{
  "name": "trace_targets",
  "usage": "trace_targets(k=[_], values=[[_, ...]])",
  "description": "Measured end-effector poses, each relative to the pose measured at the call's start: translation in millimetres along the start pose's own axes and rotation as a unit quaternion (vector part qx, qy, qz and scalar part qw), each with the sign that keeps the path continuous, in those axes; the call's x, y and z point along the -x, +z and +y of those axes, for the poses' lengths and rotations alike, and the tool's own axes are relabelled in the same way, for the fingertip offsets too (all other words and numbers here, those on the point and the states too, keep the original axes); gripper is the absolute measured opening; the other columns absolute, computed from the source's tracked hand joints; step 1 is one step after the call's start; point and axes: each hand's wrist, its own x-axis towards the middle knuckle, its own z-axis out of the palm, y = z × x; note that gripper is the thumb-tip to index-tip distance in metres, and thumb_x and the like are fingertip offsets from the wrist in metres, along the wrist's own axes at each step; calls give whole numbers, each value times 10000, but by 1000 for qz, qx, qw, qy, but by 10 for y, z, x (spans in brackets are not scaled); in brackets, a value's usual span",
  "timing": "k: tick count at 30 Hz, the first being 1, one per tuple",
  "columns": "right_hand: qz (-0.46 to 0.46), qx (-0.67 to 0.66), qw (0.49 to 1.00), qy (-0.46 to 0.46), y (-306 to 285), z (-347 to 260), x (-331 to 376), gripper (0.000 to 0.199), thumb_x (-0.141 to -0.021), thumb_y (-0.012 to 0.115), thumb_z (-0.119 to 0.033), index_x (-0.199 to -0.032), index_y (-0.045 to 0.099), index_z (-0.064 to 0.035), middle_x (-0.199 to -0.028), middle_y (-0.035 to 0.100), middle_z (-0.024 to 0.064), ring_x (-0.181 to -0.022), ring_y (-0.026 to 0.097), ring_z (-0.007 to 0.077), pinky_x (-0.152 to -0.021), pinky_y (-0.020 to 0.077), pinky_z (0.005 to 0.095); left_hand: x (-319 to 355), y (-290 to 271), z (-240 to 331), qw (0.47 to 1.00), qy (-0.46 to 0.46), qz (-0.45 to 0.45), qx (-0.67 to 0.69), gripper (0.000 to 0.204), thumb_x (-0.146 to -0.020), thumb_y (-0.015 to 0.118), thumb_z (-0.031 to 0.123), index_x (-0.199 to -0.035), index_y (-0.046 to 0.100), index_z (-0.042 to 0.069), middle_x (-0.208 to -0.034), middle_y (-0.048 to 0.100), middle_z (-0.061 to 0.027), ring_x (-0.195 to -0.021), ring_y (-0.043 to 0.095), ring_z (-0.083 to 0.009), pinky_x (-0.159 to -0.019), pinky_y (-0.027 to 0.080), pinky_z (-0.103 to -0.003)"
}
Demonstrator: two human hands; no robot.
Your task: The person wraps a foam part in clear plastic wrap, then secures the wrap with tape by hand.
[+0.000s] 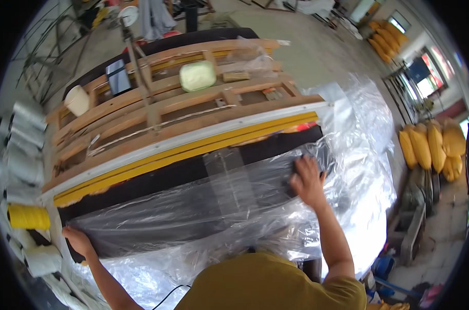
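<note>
A black padded panel (275, 146) lies across the table in front of me, with clear plastic film (157, 222) drawn over its near part. At the panel's left end my left hand (78, 242) is closed on the film's edge, its fingertips partly hidden. Toward the right end my right hand (308, 182) rests on the film with its fingers apart. Between the hands a strip of clear tape (229, 181) runs over the panel and film. Loose film (358, 150) spills in shiny folds past the right end and along my near side.
Beyond the panel are a yellow strip (193, 151), a white rail (193, 137) and a slatted wooden frame (177, 106). On it sit a pale green tub (197, 76), a cup (77, 101) and a phone-like slab (118, 77). Yellow twine (29, 216) and white rolls (25, 160) stand left; yellow sacks (430, 144) right.
</note>
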Motion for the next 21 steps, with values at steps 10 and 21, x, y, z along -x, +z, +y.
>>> trace_targets(k=[10,21], values=[[153,107,981,-45,-478,184,-391,437,-880,506,-223,-1255,459,-3,-1320,456,153,-1259,385,311,-1049,226,515,-32,10,86,998,50,13,32,284,-969,386,223,-1140,473,13,-1061,596,-221,-981,565,-394,-796,467,-421],[98,93,987,-88,-199,106,-791,310,-754,635,-180,-1062,597,-166,-1263,477,58,-1215,403,319,-1017,245,506,711,-518,-601,959,-163,129,192,276,-963,445,204,-1076,585,-6,-948,642,-127,-842,627,-211,-761,503,-311]])
